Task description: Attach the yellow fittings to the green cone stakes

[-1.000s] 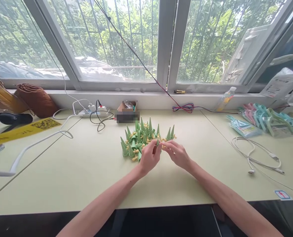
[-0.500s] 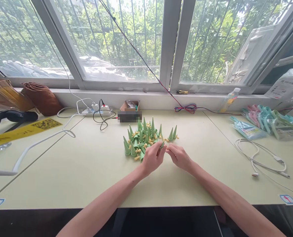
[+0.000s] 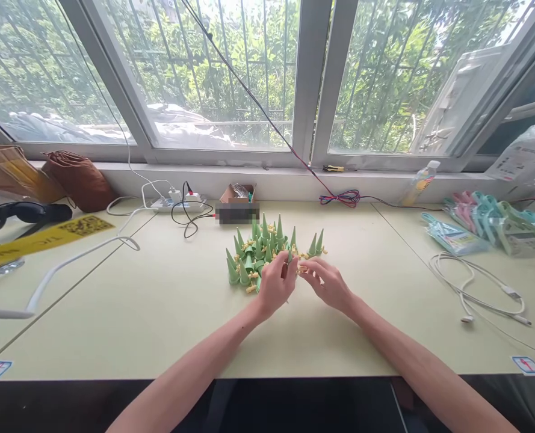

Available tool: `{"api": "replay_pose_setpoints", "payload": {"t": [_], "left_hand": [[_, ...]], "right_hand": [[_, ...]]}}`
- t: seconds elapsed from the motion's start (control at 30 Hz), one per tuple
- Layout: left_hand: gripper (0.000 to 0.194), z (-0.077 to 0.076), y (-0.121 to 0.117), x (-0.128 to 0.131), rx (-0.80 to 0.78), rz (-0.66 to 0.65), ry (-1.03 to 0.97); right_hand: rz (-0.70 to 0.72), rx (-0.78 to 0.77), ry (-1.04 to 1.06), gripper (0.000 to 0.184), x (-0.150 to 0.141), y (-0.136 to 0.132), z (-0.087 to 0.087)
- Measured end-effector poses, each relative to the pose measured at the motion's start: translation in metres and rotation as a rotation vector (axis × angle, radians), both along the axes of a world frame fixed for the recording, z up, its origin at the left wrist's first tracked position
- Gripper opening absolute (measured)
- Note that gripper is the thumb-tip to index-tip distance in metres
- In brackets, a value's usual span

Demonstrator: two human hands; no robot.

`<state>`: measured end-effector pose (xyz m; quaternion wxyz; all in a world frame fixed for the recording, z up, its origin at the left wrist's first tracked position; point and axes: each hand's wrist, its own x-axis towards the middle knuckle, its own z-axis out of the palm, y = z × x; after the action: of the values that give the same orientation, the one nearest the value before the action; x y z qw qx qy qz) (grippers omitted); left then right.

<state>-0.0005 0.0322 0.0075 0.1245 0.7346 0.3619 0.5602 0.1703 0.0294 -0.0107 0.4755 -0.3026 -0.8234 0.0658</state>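
My left hand (image 3: 276, 284) is closed around a small green cone (image 3: 289, 257), whose tip pokes up between the fingers. Close beside it, my right hand (image 3: 330, 282) pinches a small yellow piece (image 3: 301, 269) at the cone's side; the fingers partly hide where the two meet. Behind and left of my left hand is a cluster of green cones (image 3: 233, 273), most upright and some lying over, with little yellow pieces (image 3: 251, 289) among or on them. Two more cones (image 3: 312, 245) stand apart beyond my right hand, with yellow pieces at their bases.
Behind the cluster are a dark box (image 3: 238, 213) and a power strip (image 3: 177, 204) with cords. A white cable (image 3: 468, 288) and bagged pastel items (image 3: 457, 234) lie at right. A yellow tag (image 3: 46, 243) and white tube (image 3: 55, 276) reach in from the left.
My left hand has tilted the cone more upright and drawn it slightly left. The right fingers have loosened a little, and the yellow piece now shows at their tips.
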Motion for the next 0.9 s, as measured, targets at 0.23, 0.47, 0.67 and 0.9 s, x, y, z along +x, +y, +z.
{"api": "replay_pose_setpoints", "payload": {"t": [0.23, 0.47, 0.67, 0.9], "left_hand": [[0.018, 0.006, -0.002, 0.000, -0.151, -0.023, -0.088], [0.027, 0.016, -0.003, 0.001, -0.343, -0.110, -0.283], [0.031, 0.019, -0.001, 0.000, -0.420, -0.184, -0.365], [0.032, 0.017, -0.001, -0.002, -0.413, -0.233, -0.341]], "right_hand": [[-0.013, 0.100, -0.018, 0.017, 0.000, 0.000, 0.004], [0.009, 0.147, -0.015, 0.023, -0.001, -0.001, 0.006], [0.013, 0.167, -0.033, 0.028, 0.000, -0.003, 0.006], [0.007, 0.177, -0.053, 0.027, 0.001, -0.004, 0.005]]}}
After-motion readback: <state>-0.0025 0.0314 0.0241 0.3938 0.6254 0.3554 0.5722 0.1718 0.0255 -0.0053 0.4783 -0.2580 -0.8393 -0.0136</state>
